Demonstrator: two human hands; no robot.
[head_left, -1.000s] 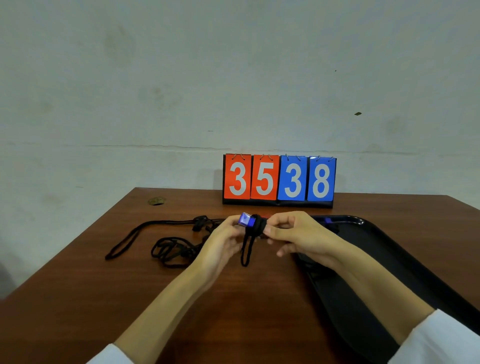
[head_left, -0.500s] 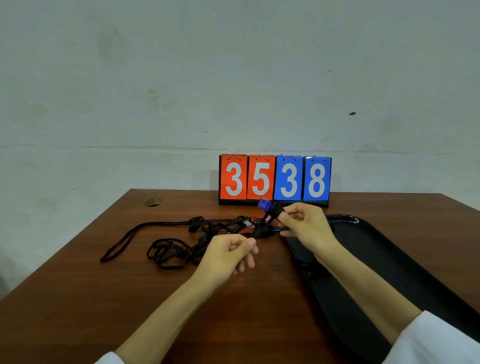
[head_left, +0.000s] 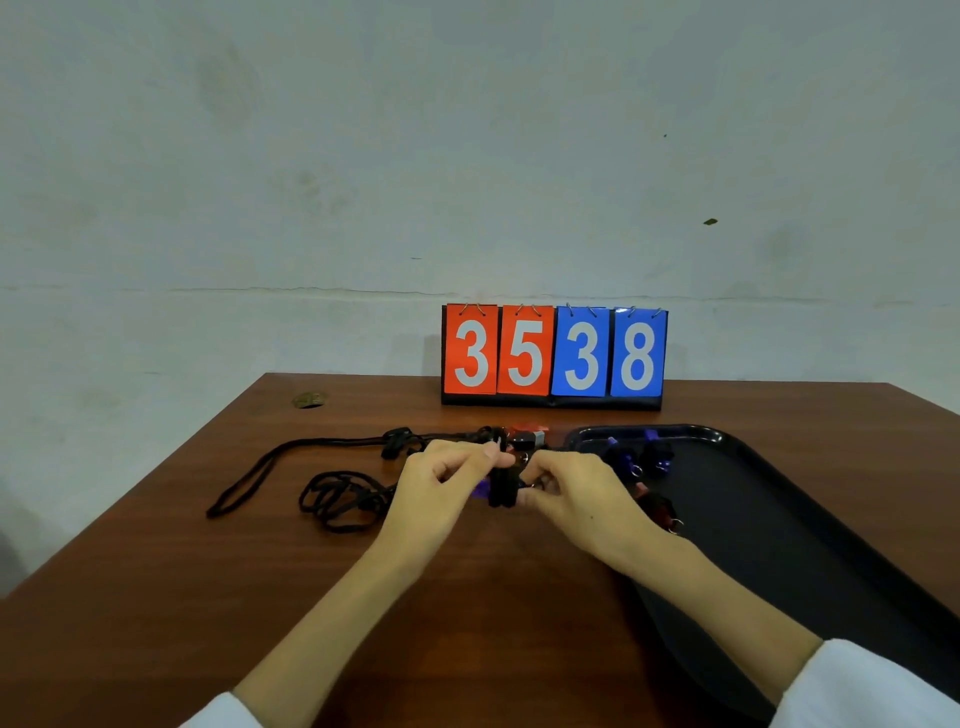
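A scoreboard reading 3538 is set at the table's far edge, with a black tray laid at right.

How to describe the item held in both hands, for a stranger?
Find the scoreboard reading 3538. Just before it, the left hand and right hand hold a cord bundle. Unlike the loose cords nearby, it is tightly wound, with a purple tip.

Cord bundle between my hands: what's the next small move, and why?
Probably lift the cord bundle right into the black tray: it looks fully wound, left hand and right hand both pinch it, and similar bundles already lie there.
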